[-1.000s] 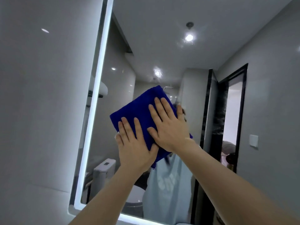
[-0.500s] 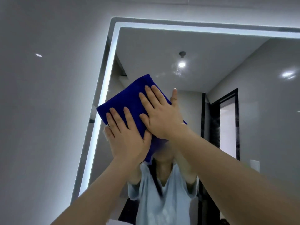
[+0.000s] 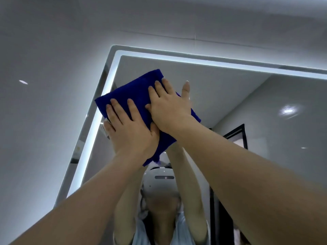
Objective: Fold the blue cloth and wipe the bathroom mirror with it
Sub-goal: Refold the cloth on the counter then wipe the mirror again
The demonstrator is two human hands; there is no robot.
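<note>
Two hands: left hand (image 3: 131, 133) and right hand (image 3: 170, 110) are spread flat, fingers straight, nothing gripped.
Blue cloth (image 3: 134, 92): folded, pressed onto the mirror (image 3: 230, 96) near its top-left corner.
Why: likely so pressure is spread for wiping.

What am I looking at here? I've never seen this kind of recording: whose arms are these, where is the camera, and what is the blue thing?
There is no machine here: a person wears a camera on the head, so the single picture looks up along their own arms. The left hand and right hand lie flat, fingers straight, pressing a folded blue cloth against the bathroom mirror, near its upper left corner, overlapping the lit border. Nothing is gripped; the cloth is pinned between palms and glass. Lower in the glass is the person's reflection, arms raised, wearing a white headset. A grey wall surrounds the mirror.
</note>
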